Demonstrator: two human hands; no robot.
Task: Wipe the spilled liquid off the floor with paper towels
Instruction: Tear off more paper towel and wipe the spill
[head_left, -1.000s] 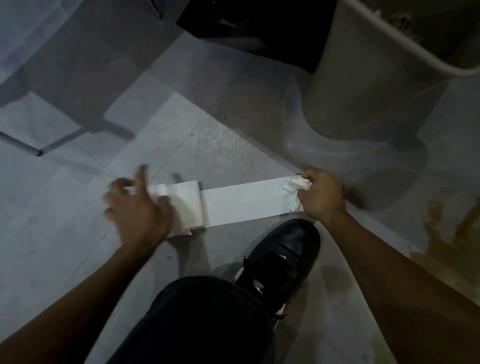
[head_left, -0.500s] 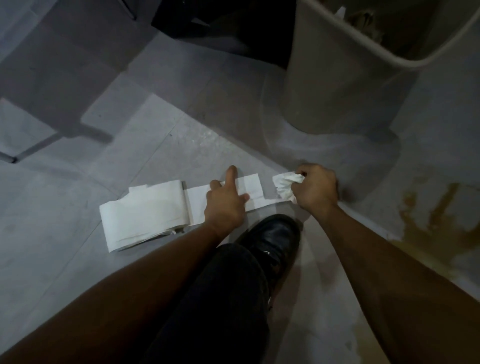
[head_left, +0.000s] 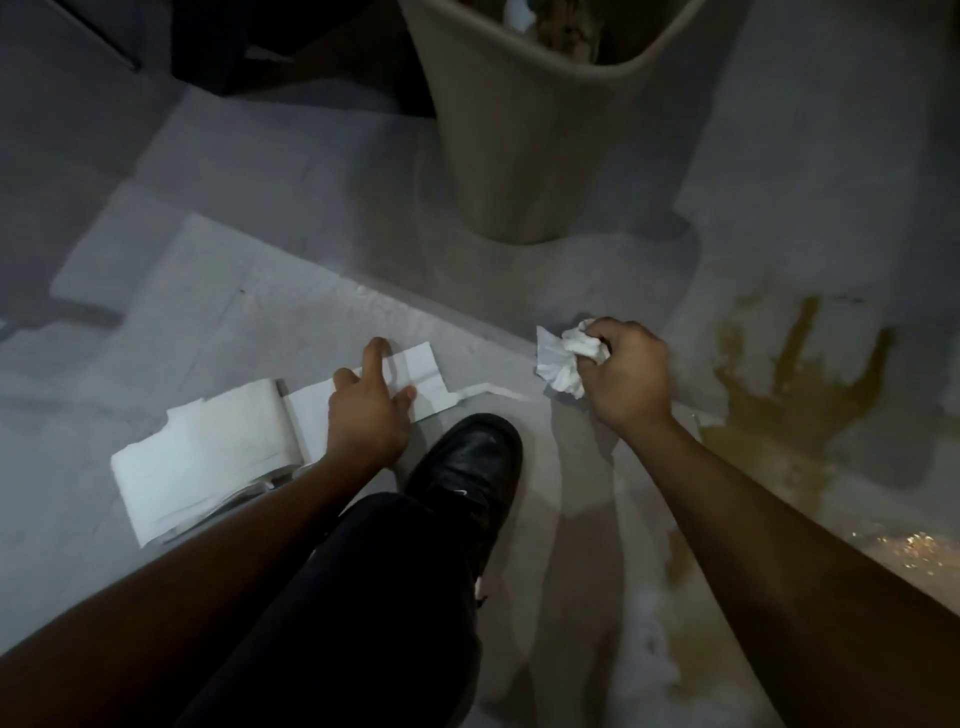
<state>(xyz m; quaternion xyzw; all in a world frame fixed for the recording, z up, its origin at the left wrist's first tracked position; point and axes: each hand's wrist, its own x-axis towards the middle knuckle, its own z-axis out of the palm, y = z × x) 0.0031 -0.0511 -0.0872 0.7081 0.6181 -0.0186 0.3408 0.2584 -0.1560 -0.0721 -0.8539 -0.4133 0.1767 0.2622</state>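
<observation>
A flattened white paper towel roll (head_left: 208, 457) lies on the grey floor at the left, with a strip (head_left: 421, 379) unrolled to the right. My left hand (head_left: 366, 410) presses flat on that strip. To the right, my right hand (head_left: 623, 374) grips a crumpled wad of torn towel (head_left: 558, 364), apart from the strip's ragged end. A brownish-yellow spill (head_left: 774, 410) spreads over the floor further right, and streaks of it run down toward the lower right.
A beige waste bin (head_left: 519, 156) with rubbish inside stands straight ahead on the floor. My black shoe (head_left: 467, 462) and dark trouser leg sit between my arms. Dark furniture fills the upper left corner.
My left hand left the roll and came down on the unrolled strip. My right hand tore off the end piece and pulled it to the right, away from the strip.
</observation>
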